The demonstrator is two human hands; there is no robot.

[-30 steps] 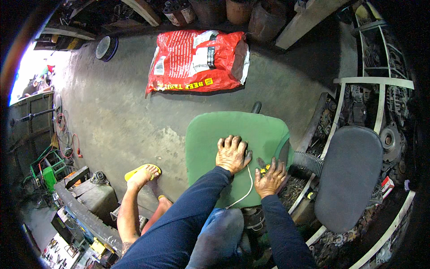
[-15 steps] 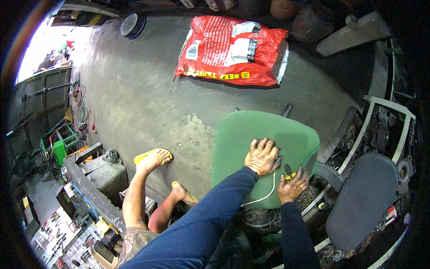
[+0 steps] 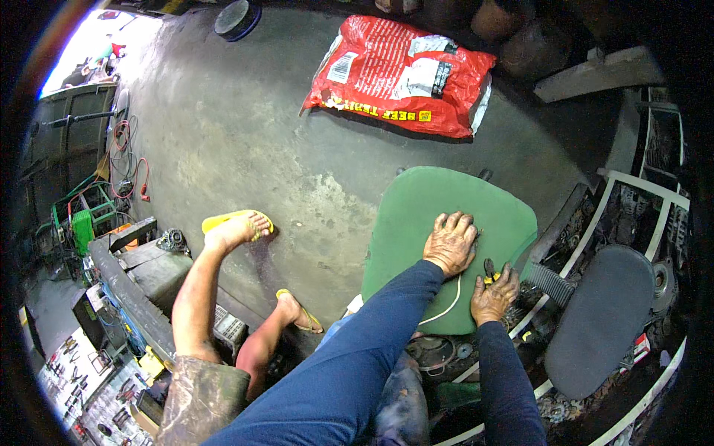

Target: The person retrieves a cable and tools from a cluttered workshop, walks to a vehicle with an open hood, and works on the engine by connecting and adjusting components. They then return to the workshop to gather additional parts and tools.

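A green seat panel (image 3: 416, 212) with rounded corners lies in front of me. My left hand (image 3: 450, 244) rests on its middle, fingers bent and close together. A thin white cord (image 3: 451, 305) comes out from under that hand and curves down to the panel's near edge; the hand's grip on it is partly hidden. At the right edge of the panel, my right hand (image 3: 494, 296) is closed around small pliers with yellow-and-black handles (image 3: 490, 276). The pliers' dark jaws point away from me, apart from my left hand.
A large red printed sack (image 3: 401, 78) lies on the concrete floor ahead. To the right, a dark oval pad (image 3: 601, 320) sits on a pale metal frame (image 3: 662, 197) among greasy parts. Another person's legs in yellow flip-flops (image 3: 236, 227) reach in from the left, beside a bench (image 3: 126, 297).
The view has shifted slightly, and both hands appear a little farther right. My left fingers are closer together, its thumb no longer stretched out. The pliers remain in my right hand.
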